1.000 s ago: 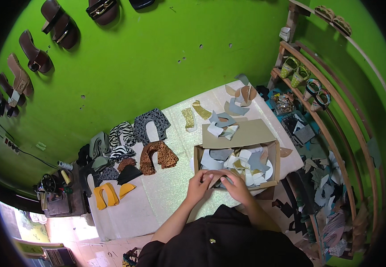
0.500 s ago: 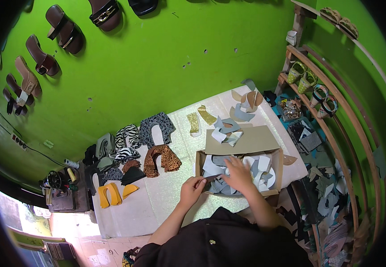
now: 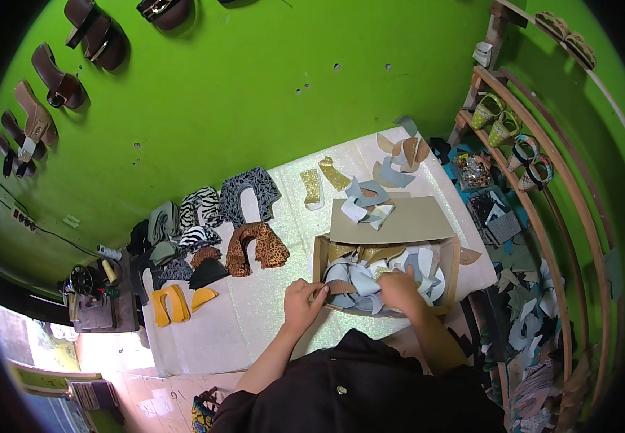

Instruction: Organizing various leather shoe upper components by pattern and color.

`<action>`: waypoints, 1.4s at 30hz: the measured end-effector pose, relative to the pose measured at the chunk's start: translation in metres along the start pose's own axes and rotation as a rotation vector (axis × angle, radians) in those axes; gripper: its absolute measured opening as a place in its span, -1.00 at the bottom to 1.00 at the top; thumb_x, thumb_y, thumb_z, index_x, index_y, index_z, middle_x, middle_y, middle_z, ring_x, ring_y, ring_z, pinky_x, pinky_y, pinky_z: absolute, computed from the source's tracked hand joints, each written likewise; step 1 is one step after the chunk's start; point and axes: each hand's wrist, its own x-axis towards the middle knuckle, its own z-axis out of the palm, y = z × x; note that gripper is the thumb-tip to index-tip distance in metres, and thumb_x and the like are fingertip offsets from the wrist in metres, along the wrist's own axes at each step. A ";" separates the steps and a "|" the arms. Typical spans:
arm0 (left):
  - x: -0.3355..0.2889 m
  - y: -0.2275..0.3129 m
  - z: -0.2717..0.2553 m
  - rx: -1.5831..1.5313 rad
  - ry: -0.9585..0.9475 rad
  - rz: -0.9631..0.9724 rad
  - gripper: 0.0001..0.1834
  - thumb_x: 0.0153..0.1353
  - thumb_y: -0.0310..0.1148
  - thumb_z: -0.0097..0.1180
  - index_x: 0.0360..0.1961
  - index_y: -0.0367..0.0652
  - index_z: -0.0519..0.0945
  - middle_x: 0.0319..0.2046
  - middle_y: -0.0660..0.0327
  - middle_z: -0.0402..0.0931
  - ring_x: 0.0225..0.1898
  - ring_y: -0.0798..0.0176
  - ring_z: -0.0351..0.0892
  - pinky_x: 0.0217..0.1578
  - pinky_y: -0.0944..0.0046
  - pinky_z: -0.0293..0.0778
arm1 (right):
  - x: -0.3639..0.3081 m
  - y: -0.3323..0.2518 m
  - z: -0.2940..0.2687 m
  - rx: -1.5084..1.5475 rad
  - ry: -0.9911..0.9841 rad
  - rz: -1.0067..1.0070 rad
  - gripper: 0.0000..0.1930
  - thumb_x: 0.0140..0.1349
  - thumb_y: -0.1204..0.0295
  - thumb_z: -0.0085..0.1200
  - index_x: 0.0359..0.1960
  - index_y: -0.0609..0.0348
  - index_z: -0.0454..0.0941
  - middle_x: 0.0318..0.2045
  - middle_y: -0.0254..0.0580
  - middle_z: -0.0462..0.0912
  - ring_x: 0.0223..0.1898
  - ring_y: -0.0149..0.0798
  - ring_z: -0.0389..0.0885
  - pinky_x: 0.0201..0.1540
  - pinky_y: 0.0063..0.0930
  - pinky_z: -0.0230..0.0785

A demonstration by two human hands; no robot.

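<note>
Curved gold pieces (image 3: 382, 255) now show along the back of the open brown cardboard box (image 3: 455, 270), apparently exposing a lower layer. The left hand (image 3: 303, 303) pinches a flat brown scrap (image 3: 340, 287) inside; the right hand (image 3: 403, 293) reaches among pale grey-blue scraps (image 3: 361, 282), its grip hidden.

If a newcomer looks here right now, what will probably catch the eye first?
Probably the bright green wall, with sandals mounted at its upper left. Next comes the open cardboard box on the right part of the table, holding scraps, with the right hand among them and the left hand at the box's near left corner.
</note>
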 end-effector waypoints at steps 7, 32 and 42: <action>-0.001 -0.007 -0.005 -0.046 0.097 -0.068 -0.87 0.01 -0.36 0.23 -0.46 -0.20 0.64 -0.61 0.15 0.37 -0.49 0.13 0.35 -0.42 0.19 0.27 | -0.015 0.058 -0.044 0.102 0.082 0.365 -0.60 -0.18 0.54 0.08 -0.19 -0.05 0.60 -0.22 -0.25 0.63 -0.03 -0.12 0.48 0.11 0.21 -0.10; -0.008 -0.013 -0.024 -0.362 0.265 -0.235 -0.85 0.15 -0.42 0.13 -0.41 -0.34 0.58 -0.44 0.14 0.43 -0.34 0.25 0.42 -0.25 0.35 0.33 | -0.012 0.019 -0.051 0.261 0.263 0.102 -0.72 -0.14 0.61 0.01 -0.37 -0.04 0.58 -0.33 -0.14 0.61 -0.26 -0.02 0.57 -0.22 -0.22 0.38; 0.000 -0.003 -0.007 -0.390 0.146 -0.185 -0.83 0.19 -0.42 0.07 -0.40 -0.35 0.56 -0.41 0.13 0.43 -0.33 0.25 0.42 -0.25 0.33 0.34 | -0.042 0.049 -0.068 0.815 0.408 0.073 -0.72 -0.07 0.70 -0.07 -0.28 0.21 0.51 -0.32 -0.04 0.58 -0.23 -0.13 0.57 -0.15 -0.45 0.34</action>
